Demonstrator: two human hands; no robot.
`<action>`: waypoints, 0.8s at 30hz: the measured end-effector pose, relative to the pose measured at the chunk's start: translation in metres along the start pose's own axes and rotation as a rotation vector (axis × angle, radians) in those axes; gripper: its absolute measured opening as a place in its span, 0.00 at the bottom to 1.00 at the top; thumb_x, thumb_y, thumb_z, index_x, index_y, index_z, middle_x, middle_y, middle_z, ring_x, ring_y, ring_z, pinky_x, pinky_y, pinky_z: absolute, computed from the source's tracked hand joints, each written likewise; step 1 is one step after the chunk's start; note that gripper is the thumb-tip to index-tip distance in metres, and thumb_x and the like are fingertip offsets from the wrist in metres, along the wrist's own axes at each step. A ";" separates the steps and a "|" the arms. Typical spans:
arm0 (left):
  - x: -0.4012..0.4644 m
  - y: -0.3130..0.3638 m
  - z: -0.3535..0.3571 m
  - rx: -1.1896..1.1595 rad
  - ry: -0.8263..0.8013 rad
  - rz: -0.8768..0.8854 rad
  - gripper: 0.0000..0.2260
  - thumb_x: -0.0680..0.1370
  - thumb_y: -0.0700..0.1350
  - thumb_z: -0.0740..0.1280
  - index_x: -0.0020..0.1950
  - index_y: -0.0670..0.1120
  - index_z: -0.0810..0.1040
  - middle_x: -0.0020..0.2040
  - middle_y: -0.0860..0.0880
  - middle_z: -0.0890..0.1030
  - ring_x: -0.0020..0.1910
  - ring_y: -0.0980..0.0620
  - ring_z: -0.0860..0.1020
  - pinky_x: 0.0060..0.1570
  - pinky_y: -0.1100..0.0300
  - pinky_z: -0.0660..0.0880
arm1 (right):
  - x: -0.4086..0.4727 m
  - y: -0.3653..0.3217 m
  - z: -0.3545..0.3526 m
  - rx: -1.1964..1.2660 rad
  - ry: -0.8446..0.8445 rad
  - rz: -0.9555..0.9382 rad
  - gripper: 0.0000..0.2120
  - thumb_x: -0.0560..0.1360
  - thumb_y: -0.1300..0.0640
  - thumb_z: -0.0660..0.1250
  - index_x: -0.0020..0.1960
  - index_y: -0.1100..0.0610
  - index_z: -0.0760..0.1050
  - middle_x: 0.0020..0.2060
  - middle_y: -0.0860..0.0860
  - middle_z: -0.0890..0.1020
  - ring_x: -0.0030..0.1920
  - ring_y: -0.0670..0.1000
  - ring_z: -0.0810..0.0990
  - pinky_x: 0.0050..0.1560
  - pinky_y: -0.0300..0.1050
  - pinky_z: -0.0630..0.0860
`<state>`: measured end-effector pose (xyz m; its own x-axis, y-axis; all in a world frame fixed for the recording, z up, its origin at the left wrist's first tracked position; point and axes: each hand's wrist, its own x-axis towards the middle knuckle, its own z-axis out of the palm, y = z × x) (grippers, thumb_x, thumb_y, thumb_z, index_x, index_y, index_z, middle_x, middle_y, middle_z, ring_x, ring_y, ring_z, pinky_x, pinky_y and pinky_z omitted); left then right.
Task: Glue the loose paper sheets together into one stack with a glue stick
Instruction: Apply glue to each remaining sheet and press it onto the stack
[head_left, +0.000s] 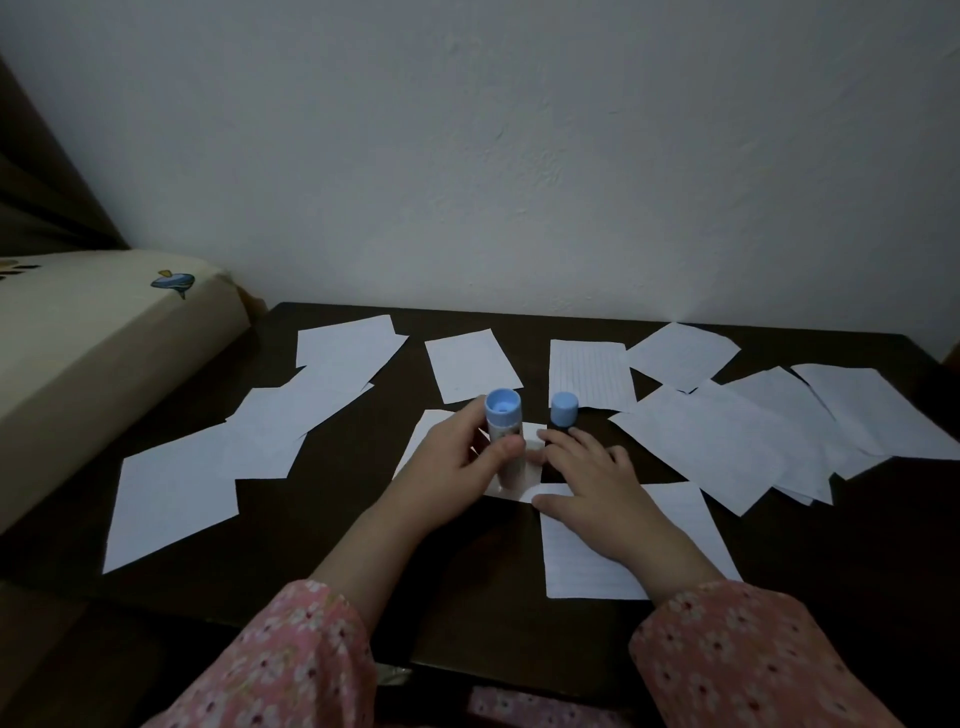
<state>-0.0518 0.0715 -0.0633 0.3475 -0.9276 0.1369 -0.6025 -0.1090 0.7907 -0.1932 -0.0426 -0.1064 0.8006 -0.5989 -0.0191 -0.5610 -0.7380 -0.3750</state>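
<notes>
Blue-ended glue stick (503, 434) gripped upright in left hand (451, 457), pressed to sheet (524, 467); right hand (592, 480) flat, fingers spread, steadying it. Gluing step; next needs another loose sheet laid on top.

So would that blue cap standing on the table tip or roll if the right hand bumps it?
The blue cap is short and squat, so probably stable upright. It looks like light plastic, so the right hand would likely slide it. Knocked sideways, it could roll.
</notes>
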 end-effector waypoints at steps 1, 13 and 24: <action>0.000 0.002 0.001 0.009 -0.015 0.007 0.09 0.79 0.53 0.62 0.59 0.60 0.67 0.48 0.62 0.75 0.48 0.59 0.76 0.46 0.66 0.72 | 0.000 0.000 0.000 -0.002 -0.003 0.001 0.21 0.77 0.46 0.61 0.70 0.43 0.64 0.76 0.41 0.54 0.77 0.47 0.47 0.74 0.57 0.46; 0.002 0.008 0.008 0.057 -0.068 0.006 0.11 0.80 0.53 0.60 0.62 0.60 0.66 0.49 0.64 0.73 0.47 0.62 0.74 0.41 0.73 0.68 | -0.006 -0.005 -0.004 0.040 0.031 0.004 0.24 0.77 0.40 0.60 0.72 0.43 0.63 0.76 0.41 0.56 0.77 0.48 0.48 0.75 0.59 0.48; 0.004 0.002 0.000 0.089 -0.059 -0.044 0.09 0.80 0.53 0.61 0.59 0.60 0.65 0.47 0.64 0.72 0.47 0.62 0.73 0.43 0.71 0.69 | 0.001 -0.009 0.000 0.056 0.033 0.044 0.22 0.76 0.47 0.64 0.69 0.42 0.65 0.76 0.41 0.56 0.77 0.48 0.48 0.75 0.60 0.48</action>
<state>-0.0513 0.0676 -0.0610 0.3338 -0.9403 0.0663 -0.6500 -0.1786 0.7387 -0.1877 -0.0367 -0.1032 0.7679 -0.6406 -0.0065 -0.5817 -0.6929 -0.4260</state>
